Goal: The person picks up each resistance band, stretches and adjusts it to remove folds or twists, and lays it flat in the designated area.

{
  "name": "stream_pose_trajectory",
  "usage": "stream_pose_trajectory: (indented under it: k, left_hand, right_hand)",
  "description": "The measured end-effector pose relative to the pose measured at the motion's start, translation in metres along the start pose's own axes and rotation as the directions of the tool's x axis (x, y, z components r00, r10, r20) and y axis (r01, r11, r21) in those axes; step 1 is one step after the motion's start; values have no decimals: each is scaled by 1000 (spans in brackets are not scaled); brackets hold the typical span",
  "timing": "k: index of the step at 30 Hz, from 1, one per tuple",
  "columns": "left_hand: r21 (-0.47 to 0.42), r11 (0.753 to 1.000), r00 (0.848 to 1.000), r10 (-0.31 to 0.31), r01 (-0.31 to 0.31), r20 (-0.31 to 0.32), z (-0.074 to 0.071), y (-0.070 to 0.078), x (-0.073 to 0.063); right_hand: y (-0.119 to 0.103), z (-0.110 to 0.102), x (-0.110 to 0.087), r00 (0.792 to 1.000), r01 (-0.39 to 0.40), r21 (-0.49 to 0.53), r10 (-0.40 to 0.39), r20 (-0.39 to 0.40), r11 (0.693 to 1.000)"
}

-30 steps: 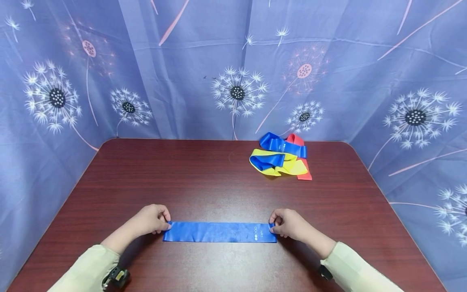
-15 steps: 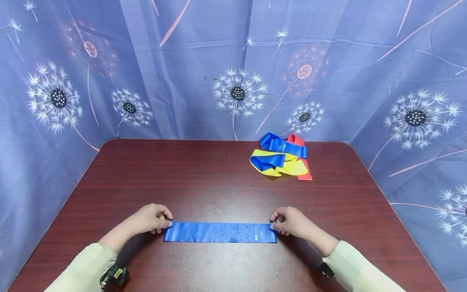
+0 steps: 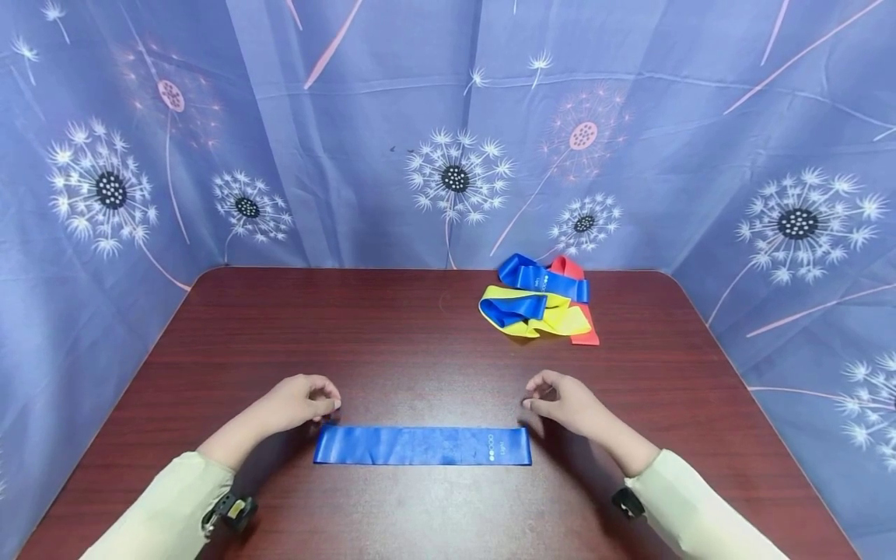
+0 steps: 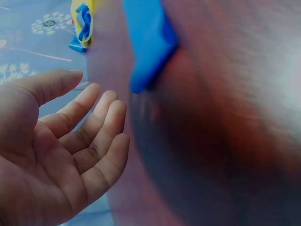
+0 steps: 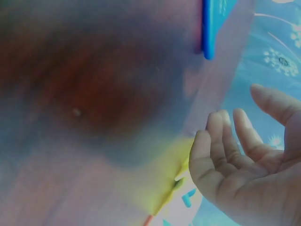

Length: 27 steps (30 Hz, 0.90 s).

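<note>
A blue resistance band lies flat and straight across the front of the table, with white print near its right end. Just above its left end is my left hand, apart from the band, thumb and fingers loosely bent. My right hand hovers the same way past the band's right end. In the left wrist view the left hand has a gap between thumb and fingertips and holds nothing. The right wrist view shows the right hand likewise bare, its fingers relaxed.
Toward the back right of the dark red wood table is a loose pile of bands: a yellow band, a red band and blue bands. A blue dandelion-patterned curtain surrounds the table's back and sides.
Both hands have let go of the blue resistance band's ends and lifted up and away from it. The band stays in place on the table.
</note>
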<state>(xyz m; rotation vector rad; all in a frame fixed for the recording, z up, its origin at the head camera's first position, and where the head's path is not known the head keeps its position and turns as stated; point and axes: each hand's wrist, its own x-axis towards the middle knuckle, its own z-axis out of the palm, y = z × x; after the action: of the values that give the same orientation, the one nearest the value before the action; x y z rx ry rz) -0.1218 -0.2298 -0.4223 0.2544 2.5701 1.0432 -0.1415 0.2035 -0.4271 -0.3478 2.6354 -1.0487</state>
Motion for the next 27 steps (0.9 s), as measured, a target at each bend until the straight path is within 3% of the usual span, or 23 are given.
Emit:
stream_pose_trajectory:
  k: [9, 20, 27]
  left_hand:
    - [76, 993, 993, 93, -87, -69, -8, 29, 29]
    - [-21, 989, 975, 142, -147, -168, 1, 56, 75]
    - [-57, 989, 975, 127, -140, -183, 9, 68, 96]
  right_hand:
    - [-5, -25, 15, 996, -24, 6, 25, -87, 1000]
    - [2, -51, 52, 956, -21, -23, 13, -293, 1000]
    - [12, -57, 76, 944, -47, -54, 27, -329, 997]
